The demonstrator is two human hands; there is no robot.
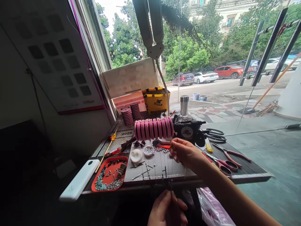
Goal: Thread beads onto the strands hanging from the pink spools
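Observation:
A row of pink spools wound with line sits on a shaft above the table. Several thin lines hang from it toward me, some with short dark pieces on them. At the right end of the spools, my right hand is closed, thumb and index finger pinched at one thin line. Lower down, past the table's front edge, my left hand is closed with its fingertips around a thin line, beside a small dark piece. Behind the lines lie a small white cup of silvery beads and a round white disc.
A red tray of small metal parts and a white power bank lie left. Scissors, pliers and a black device stand right. Stacked spools, a yellow bag and a metal tumbler are behind.

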